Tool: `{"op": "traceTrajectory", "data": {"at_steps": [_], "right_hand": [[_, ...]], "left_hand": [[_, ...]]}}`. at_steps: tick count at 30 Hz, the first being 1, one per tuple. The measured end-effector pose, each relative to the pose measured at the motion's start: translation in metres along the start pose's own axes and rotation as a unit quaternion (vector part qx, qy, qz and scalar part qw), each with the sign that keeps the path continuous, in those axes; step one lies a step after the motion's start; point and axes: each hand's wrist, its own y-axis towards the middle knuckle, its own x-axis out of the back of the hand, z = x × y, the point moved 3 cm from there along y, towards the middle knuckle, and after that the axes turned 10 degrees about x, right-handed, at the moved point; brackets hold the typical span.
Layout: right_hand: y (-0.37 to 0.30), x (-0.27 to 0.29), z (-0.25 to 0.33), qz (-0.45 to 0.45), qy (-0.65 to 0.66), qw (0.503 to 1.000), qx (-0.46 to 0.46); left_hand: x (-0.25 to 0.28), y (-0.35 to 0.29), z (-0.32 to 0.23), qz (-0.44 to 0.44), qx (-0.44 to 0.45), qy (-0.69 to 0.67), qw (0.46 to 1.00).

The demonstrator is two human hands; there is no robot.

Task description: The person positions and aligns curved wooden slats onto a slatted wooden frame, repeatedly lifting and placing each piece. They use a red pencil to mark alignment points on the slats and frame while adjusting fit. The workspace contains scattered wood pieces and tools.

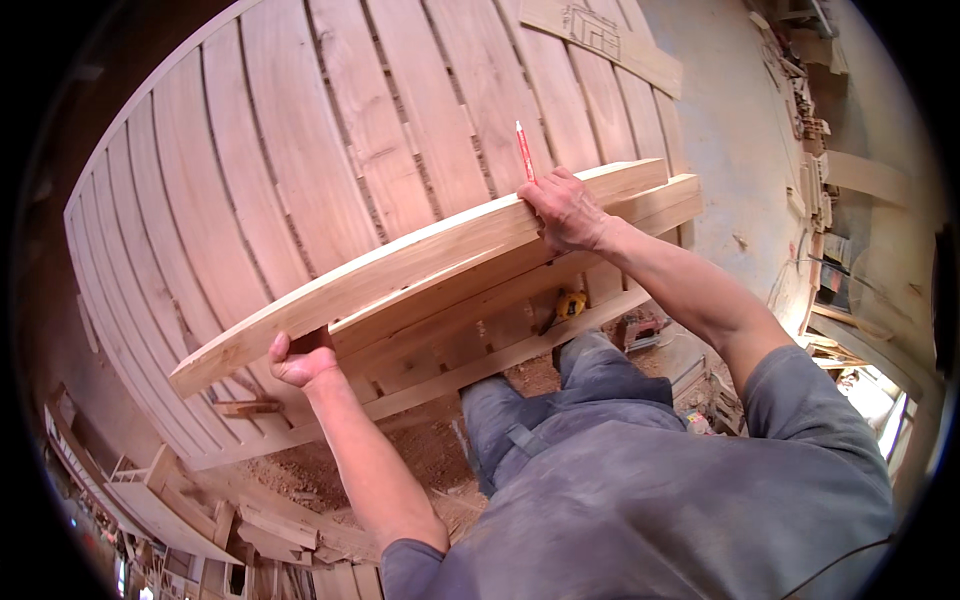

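Note:
A long wooden beam (pixel 430 256) lies slantwise across my front, raised above a slatted wooden panel (pixel 270 110). Toward its left end, my left hand (pixel 303 362) is curled under the lower edge, thumb outward. Farther right, my right hand (pixel 568 212) grips the same beam over its top edge. A red pencil (pixel 524 150) stands up from between the right thumb and fingers. Another wooden beam (pixel 672 204) runs alongside, just nearer to me and partly hidden by the first one and my right hand.
A yellow tape measure (pixel 571 304) rests near the panel's near edge. A small wood block (pixel 248 408) lies at the left. A board with a pencil sketch (pixel 605 42) sits across the far slats. Wood scraps (pixel 280 530) and sawdust cover the floor around my legs.

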Motion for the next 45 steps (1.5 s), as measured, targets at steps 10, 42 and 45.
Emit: {"op": "traceTrajectory", "data": {"at_steps": [10, 42, 45], "right_hand": [[-0.063, 0.006, -0.078, 0.072, 0.009, 0.994, -0.084], [-0.038, 0.013, -0.107, 0.217, 0.144, 0.958, -0.118], [-0.045, 0.0, -0.105, 0.173, 0.035, 0.983, -0.041]], "left_hand": [[-0.046, 0.026, 0.1, -0.058, 0.068, 0.022, 0.996], [-0.208, 0.02, 0.186, 0.17, 0.021, 0.942, 0.288], [-0.208, 0.031, 0.183, 0.201, 0.013, 0.942, 0.269]]}}
